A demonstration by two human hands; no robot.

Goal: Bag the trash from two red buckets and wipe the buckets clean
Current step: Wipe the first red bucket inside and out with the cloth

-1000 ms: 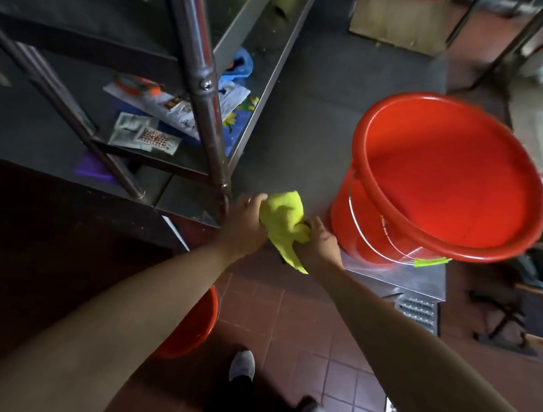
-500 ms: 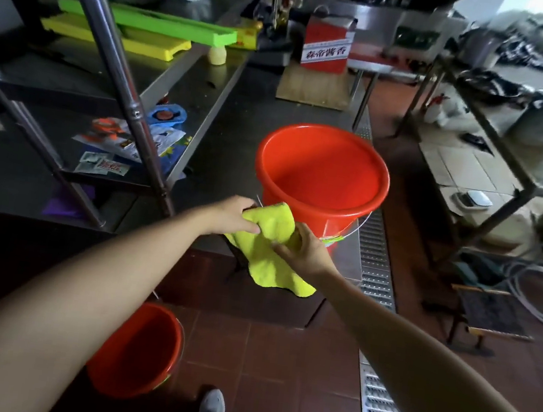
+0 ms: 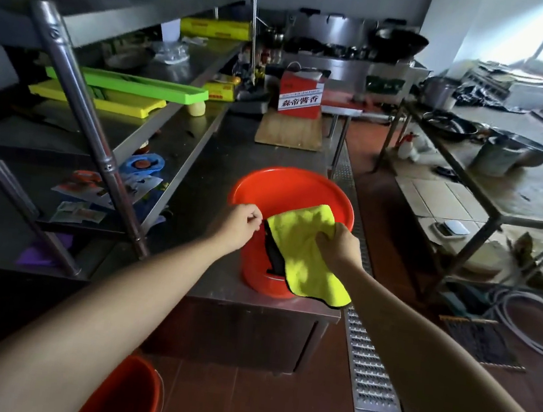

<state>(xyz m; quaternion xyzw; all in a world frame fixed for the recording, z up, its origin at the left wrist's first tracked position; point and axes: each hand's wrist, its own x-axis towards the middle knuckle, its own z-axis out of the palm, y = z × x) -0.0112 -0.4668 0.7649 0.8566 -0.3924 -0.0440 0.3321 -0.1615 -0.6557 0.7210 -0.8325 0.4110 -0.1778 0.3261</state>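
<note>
A red bucket (image 3: 286, 187) stands on the near end of a steel counter (image 3: 235, 152). A yellow cloth with a dark edge (image 3: 305, 255) hangs over the bucket's near rim and down its outer wall. My right hand (image 3: 340, 249) grips the cloth's upper right part against the rim. My left hand (image 3: 240, 226) pinches the cloth's left corner at the bucket's near left rim. A second red bucket (image 3: 131, 395) stands on the tiled floor below, partly hidden by my left forearm.
A steel shelf rack with slanted posts (image 3: 79, 111) stands left, holding green and yellow trays (image 3: 127, 86) and packets. A red box (image 3: 301, 95) sits on a wooden board at the counter's far end. A floor drain grate (image 3: 365, 373) runs right of the counter.
My head has lifted, so the view now reaches far into the kitchen. The cloth has spread out from a bunch and now drapes over the bucket's near rim, hands farther apart.
</note>
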